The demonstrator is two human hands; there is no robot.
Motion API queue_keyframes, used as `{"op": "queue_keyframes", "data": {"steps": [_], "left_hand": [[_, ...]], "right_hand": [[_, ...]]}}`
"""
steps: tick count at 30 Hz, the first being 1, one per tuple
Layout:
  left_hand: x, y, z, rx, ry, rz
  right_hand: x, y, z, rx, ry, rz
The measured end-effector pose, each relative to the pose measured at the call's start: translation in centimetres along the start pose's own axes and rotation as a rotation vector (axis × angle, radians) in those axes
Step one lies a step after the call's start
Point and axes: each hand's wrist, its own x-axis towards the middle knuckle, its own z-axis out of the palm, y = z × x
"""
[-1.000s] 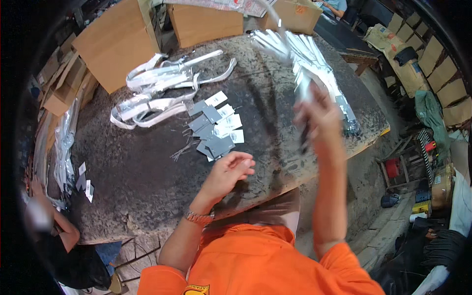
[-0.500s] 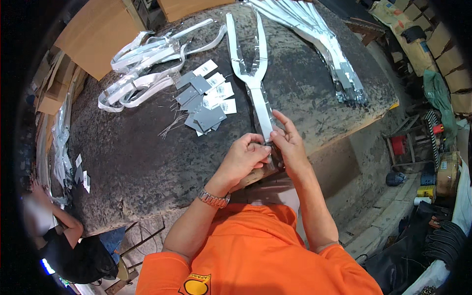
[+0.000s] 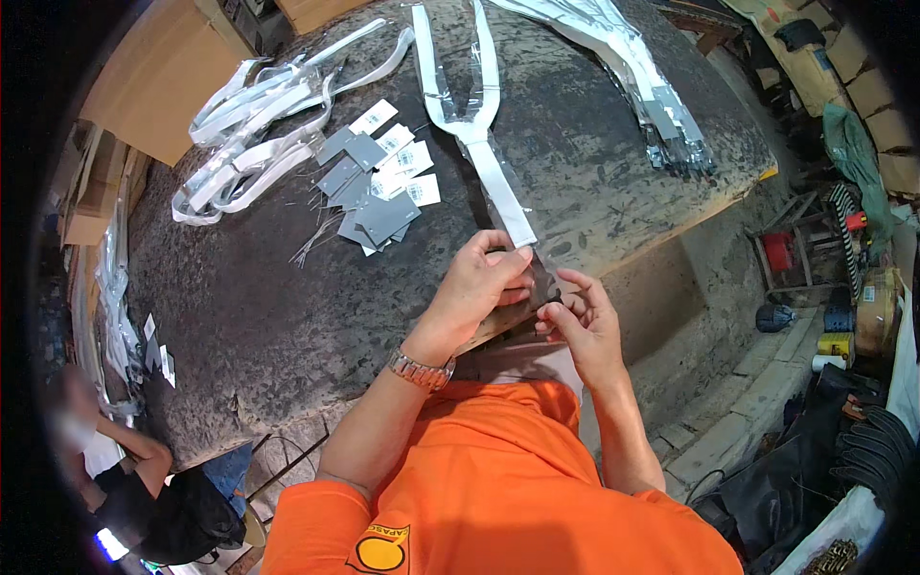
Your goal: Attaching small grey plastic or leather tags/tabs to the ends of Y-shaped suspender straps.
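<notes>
An orange shirt (image 3: 498, 470) was nearest. Just beyond it, at the near edge of the table (image 3: 316, 355), the right hand (image 3: 572, 299) had its fingers bent beside the near end of a clear sleeve; whether thumb and fingers pinched the plastic, I could not tell. Slightly farther and to its left, the left hand (image 3: 510, 264), a watch (image 3: 422, 370) on its wrist, pinched the near end of a white Y-shaped strap (image 3: 496, 190) between thumb and curled fingers. The strap lay inside the sleeve, its two branches reaching toward the far side. Left of it sat overlapping grey and white tags (image 3: 388, 218) with thin strings. Beyond them, far left, were looped white straps (image 3: 235, 182); at far right, a bundle of sleeved straps (image 3: 623, 48). Cardboard (image 3: 158, 86) stood behind at far left.
</notes>
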Motion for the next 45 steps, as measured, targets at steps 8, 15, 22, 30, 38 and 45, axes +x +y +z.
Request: {"op": "queue_keyframes", "data": {"steps": [8,15,22,30,38,45], "left_hand": [[4.2,1.7,-0.8,-0.040,0.023,0.086],[6.7,2.9,-2.0,-0.013,0.076,0.158],[8.1,4.1,-2.7,0.733,0.269,0.384],[1.4,4.7,-7.1,1.024,0.521,0.793],[-4.9,4.5,-16.9,0.961,0.887,0.743],[-3.5,2.7,-19.6,1.222,0.942,0.833]], "right_hand": [[-0.1,1.0,0.1,0.034,-0.031,0.043],[-0.1,1.0,0.5,0.047,-0.068,0.090],[0.6,1.7,0.3,-0.037,0.018,0.077],[-0.2,0.4,0.9,-0.192,0.012,0.014],[0.3,-2.3,4.7,-0.560,-0.013,-0.364],[8.2,-1.8,13.9,-0.793,-0.231,-0.848]]}}
